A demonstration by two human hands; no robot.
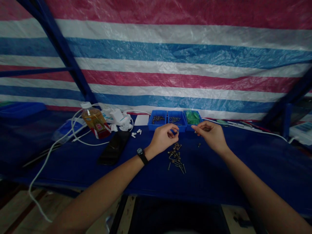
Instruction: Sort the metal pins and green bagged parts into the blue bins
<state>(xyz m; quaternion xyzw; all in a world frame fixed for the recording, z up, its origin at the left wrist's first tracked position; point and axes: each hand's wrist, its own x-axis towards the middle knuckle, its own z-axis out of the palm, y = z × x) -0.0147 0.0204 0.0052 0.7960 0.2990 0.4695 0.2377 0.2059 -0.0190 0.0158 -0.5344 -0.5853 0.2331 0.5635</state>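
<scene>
My left hand [165, 137], with a black watch [140, 154] on its wrist, is closed in a pinch just in front of the middle blue bin [184, 125]. A tiny glint shows at its fingertips, too small to name. My right hand [211, 135] is also pinched, in front of the right blue bin [198, 115]; what its fingers hold, if anything, is unclear. Below and between the hands lies a loose pile of screws [175, 157], some short and brownish, some long and silvery. One short screw [199, 145] lies apart, near my right hand.
The left blue bin [151, 125] holds short brownish pieces, the middle one long silvery ones, the right one a green plastic bag [192, 117]. Leftward are earbuds [136, 132], a black phone [114, 148], a bottle [96, 120], chargers [117, 116] and a white cable [50, 156].
</scene>
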